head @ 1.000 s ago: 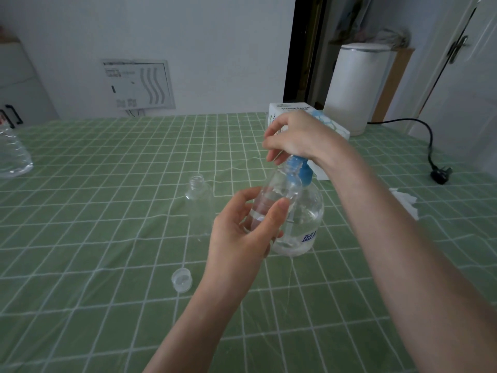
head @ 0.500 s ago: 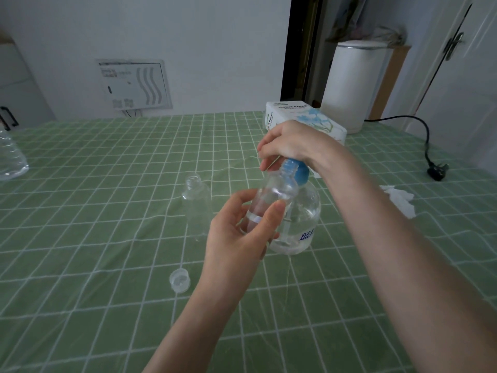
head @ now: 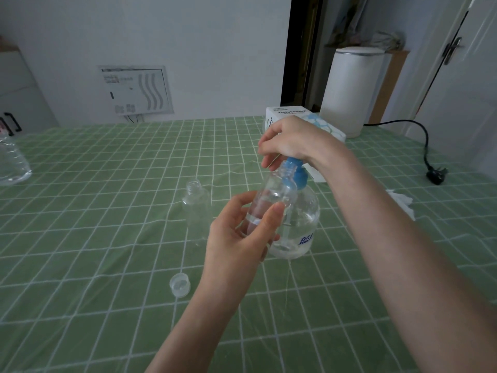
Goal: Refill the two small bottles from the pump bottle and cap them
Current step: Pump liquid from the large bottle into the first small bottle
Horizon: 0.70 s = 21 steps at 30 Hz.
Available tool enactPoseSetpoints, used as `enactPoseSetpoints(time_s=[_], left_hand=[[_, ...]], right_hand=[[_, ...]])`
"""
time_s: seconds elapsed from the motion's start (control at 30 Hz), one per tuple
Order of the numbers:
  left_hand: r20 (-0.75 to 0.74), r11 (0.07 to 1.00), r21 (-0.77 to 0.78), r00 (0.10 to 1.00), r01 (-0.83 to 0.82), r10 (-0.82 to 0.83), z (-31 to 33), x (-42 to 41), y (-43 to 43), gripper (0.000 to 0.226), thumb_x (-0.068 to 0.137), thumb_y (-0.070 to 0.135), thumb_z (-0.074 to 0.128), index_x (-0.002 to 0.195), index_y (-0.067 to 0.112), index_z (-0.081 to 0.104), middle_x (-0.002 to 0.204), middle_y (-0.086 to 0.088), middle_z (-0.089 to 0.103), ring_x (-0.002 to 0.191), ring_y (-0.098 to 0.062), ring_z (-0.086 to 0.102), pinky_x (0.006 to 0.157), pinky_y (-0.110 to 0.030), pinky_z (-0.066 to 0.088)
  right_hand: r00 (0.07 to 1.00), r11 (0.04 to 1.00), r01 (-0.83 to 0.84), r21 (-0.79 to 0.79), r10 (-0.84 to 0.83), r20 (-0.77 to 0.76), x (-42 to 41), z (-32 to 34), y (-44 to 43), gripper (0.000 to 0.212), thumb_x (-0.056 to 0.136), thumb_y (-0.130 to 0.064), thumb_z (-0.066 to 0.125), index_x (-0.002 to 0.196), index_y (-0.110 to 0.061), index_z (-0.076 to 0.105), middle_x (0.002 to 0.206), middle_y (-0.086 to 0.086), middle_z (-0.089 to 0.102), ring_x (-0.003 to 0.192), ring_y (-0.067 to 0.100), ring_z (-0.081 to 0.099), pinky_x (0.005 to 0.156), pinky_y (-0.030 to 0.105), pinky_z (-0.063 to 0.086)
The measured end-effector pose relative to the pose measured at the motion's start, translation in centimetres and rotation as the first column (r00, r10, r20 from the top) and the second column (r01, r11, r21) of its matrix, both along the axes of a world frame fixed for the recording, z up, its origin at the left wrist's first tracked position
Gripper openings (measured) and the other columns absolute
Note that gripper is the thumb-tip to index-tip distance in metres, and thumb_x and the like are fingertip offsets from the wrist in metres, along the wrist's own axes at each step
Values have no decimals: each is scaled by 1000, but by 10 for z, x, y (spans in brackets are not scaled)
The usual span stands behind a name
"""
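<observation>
The small bottle (head: pixel 273 195) I am filling is up off the table and tilted, with its open neck tucked close under the nozzle of the blue pump head (head: pixel 295 175). My left hand (head: pixel 242 238) grips its lower body, thumb on the near side and fingers wrapped behind. A thin band of clear liquid seems to sit low inside, so I judge this fill barely begun.

My right hand (head: pixel 291 141) is curled down over the pump head from above. The pump bottle (head: pixel 301 227) stands on the green checked cloth (head: pixel 107 238) just behind the small one; I cannot tell whether the two touch.

To do this step well, I want the neck square under the nozzle before each stroke. I should press straight down so the pump bottle does not rock, and use slow, full strokes. I'll watch the level through the clear wall and stop below the shoulder, leaving room for capping.

The second small bottle (head: pixel 196 208) stands open and upright to the left. One loose cap (head: pixel 179 285) lies mouth-up nearer me; I see no other. A crumpled tissue (head: pixel 400 204) on the right is handy for drips, and a tissue box (head: pixel 286 113) sits behind my right hand.
</observation>
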State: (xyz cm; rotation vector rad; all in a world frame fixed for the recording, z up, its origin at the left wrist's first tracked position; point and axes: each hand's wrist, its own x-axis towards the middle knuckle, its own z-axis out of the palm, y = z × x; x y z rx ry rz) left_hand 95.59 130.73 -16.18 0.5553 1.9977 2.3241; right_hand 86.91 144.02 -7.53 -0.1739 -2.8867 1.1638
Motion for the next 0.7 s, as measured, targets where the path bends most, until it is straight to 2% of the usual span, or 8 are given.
enactPoseSetpoints(time_s=[0.1, 0.33, 0.47, 0.63, 0.7], left_hand=[[4, 1000, 3, 1000, -5, 5, 0, 0, 1, 27, 60, 54, 65, 81, 38, 67, 71, 7, 69, 58, -7, 62, 45, -14, 43], [19, 1000, -12, 1000, -21, 21, -3, 1, 0, 26, 63, 50, 65, 83, 33, 67, 72, 3, 70, 57, -9, 63, 43, -16, 43], [14, 1000, -10, 1000, -20, 20, -2, 1, 1, 23, 62, 52, 65, 80, 38, 67, 72, 5, 70, 57, -8, 63, 43, -15, 42], [1, 1000, 4, 1000, -13, 13, 0, 0, 2, 23, 64, 51, 65, 83, 37, 67, 74, 5, 70, 58, -8, 64, 44, -15, 43], [-1, 1000, 3, 1000, -10, 10, 0, 0, 1, 25, 65, 52, 67, 84, 36, 67, 74, 5, 70, 58, -7, 64, 44, -15, 44]], right_hand=[[1000, 1000, 18, -15, -18, 18, 0, -1, 0, 17, 89, -8, 61, 102, 0, 70, 99, 17, 75, 105, 37, 68, 97, 49, 53], [998, 999, 35, -8, -35, 57, 1, -9, -2, 22, 89, -9, 61, 109, -2, 69, 108, 19, 72, 106, 34, 68, 99, 47, 52], [998, 999, 38, 0, -38, 41, 1, -7, -2, 22, 91, -12, 61, 109, -3, 68, 106, 16, 73, 103, 33, 69, 99, 46, 52], [999, 999, 34, 9, -34, -20, -2, 0, 1, 22, 91, -12, 60, 108, 1, 67, 83, 6, 74, 87, 24, 67, 93, 42, 55], [1000, 1000, 28, 3, -28, -11, -3, 0, 2, 23, 91, -11, 60, 108, 2, 68, 88, 10, 75, 85, 24, 65, 92, 44, 54]])
